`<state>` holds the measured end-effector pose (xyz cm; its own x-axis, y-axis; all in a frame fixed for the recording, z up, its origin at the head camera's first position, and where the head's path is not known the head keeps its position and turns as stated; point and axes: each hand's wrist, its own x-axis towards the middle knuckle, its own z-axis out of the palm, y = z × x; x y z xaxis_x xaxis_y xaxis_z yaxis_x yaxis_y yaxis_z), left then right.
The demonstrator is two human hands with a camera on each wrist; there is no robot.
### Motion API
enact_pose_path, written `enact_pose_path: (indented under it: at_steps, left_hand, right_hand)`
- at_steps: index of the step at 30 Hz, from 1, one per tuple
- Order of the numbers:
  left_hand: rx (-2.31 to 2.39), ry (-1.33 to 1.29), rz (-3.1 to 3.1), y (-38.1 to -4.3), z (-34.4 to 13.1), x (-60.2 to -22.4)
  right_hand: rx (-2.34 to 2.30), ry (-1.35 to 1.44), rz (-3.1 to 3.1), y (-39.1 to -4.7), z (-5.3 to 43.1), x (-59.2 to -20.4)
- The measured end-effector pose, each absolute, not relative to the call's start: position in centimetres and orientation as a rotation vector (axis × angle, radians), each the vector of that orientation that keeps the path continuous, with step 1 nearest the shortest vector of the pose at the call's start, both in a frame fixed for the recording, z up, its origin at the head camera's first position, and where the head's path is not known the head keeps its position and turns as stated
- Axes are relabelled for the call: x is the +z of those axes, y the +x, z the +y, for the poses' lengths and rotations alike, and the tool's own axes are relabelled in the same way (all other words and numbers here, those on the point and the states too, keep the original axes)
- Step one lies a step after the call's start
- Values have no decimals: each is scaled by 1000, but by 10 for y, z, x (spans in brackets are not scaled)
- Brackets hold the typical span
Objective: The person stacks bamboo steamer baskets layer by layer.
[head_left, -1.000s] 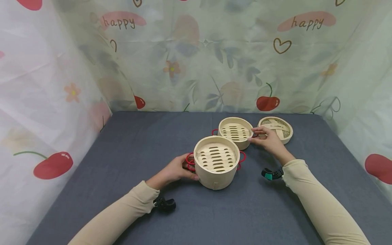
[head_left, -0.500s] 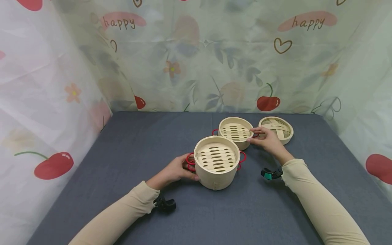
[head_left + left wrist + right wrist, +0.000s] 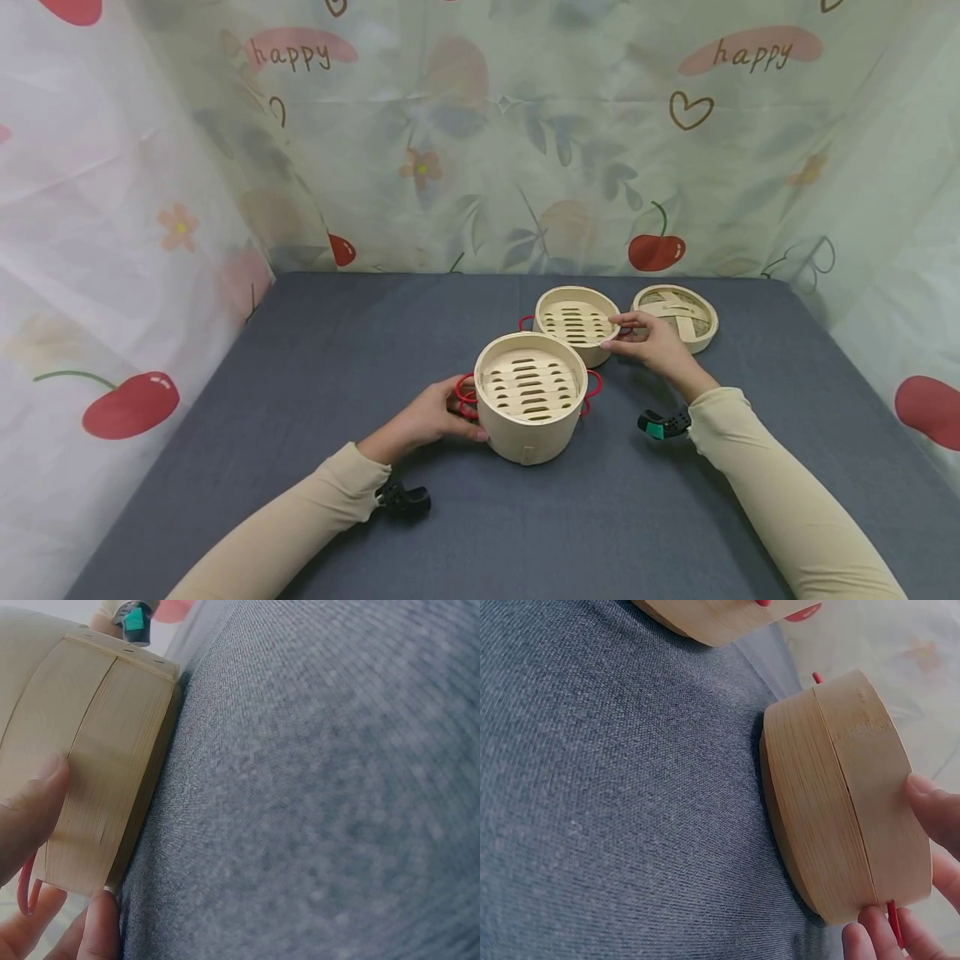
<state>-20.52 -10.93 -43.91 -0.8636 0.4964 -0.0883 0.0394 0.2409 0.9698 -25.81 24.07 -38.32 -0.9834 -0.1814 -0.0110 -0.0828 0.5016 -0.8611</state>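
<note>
Near the middle of the table stands a stack of bamboo steamer baskets with a slatted floor and red handles on both sides. My left hand holds its left side, thumb against the front wall and fingers behind by the handles. In the left wrist view, the thumb touches the wall. Just behind stands a single bamboo steamer basket, also slatted. My right hand grips its right side. In the right wrist view, the thumb lies at the upper edge of this basket, the fingers by its red handle.
A round woven bamboo lid lies at the back right, beyond my right hand. Dark grey cloth covers the table. A patterned curtain hangs around its back and sides.
My right hand has shifted very slightly left along the rear basket's side. My left hand and the baskets stay where they were.
</note>
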Motion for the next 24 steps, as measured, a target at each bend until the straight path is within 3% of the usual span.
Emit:
enact_pose_path:
  at_steps: [6, 24]
  left_hand:
    - [1649, 485, 2158, -206, -110, -439]
    - [1646, 500, 2152, -207, -111, -442]
  right_hand:
    - [-1449, -227, 2687, -276, 252, -407]
    - [-1395, -247, 2749, -280, 253, -410]
